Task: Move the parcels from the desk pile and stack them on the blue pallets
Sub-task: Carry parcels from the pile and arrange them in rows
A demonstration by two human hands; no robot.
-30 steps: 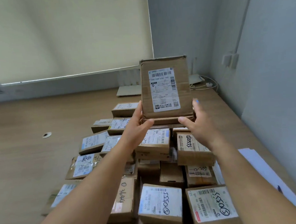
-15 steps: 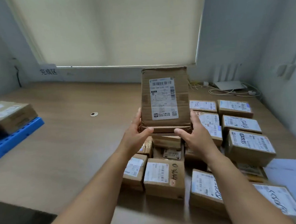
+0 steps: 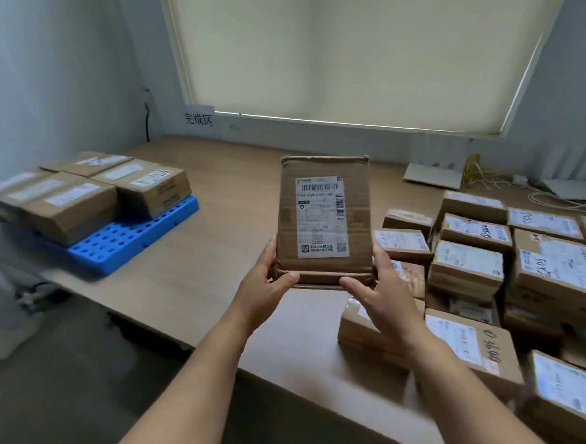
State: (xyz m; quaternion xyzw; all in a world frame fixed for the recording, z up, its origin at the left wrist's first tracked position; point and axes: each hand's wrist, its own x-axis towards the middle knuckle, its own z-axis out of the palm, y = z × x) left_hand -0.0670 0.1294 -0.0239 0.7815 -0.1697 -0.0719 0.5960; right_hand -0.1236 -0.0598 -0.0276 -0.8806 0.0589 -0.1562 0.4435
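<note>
Two hands, one pallet, many parcels

The upright brown cardboard parcel in the middle is matt, rough kraft board. Its top edge is crumpled and its face is ridged where bands of tape cross it. Its white paper label is smooth, with a slight sheen. At the far left, the flat blue plastic pallet is smooth and moulded, pierced with round holes. The brown cardboard boxes on it are matt and carry white paper labels. The pile of brown cardboard parcels at the right is the same dull board, and some of its labels are scrawled with dark marker ink. The pale wood-grain desk looks smooth and matt. The cream roller blind at the far side looks like matt cloth.
</note>
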